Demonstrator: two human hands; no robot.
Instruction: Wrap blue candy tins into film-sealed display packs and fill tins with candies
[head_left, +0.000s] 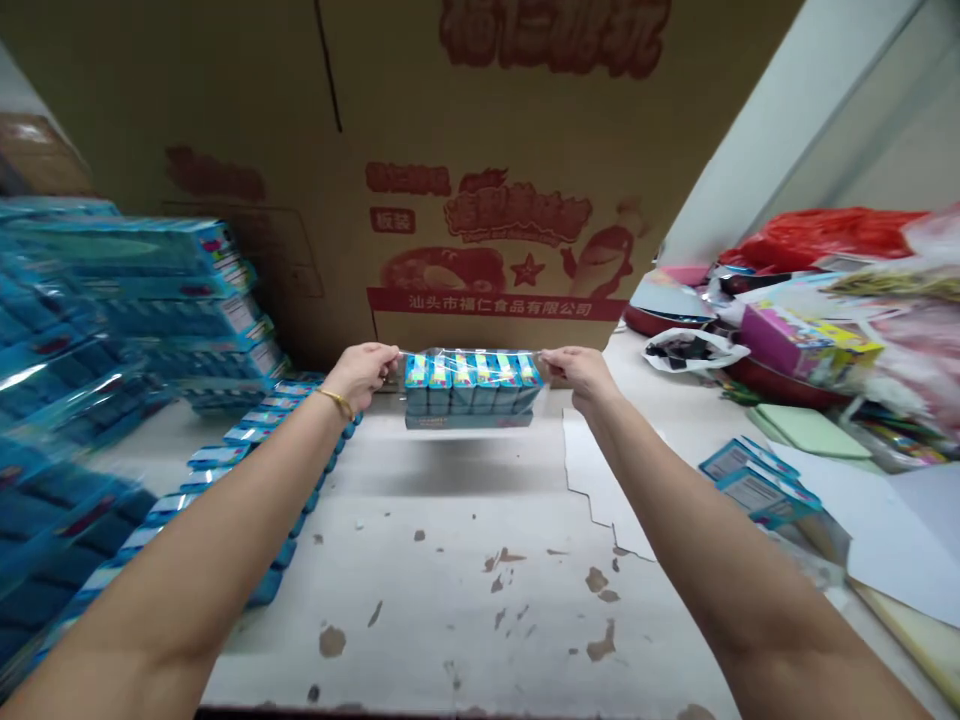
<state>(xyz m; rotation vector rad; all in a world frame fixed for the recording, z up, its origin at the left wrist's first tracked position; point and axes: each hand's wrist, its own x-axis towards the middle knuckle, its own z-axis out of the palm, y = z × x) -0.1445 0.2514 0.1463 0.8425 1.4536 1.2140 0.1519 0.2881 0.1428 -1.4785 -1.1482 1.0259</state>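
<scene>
The left hand [364,373] and right hand [583,373] each pinch, thumb against fingers, a gathered end of clear film [541,357] at either side of a wrapped pack of small blue boxes [472,395]. The pack is above the white table [450,570], before a printed cardboard carton [420,125] whose top is cut off. Lettering on the pack is too small to read. The left forearm partly hides rows of loose blue boxes [217,456]; stacked wrapped packs [169,275] are blurred at left.
</scene>
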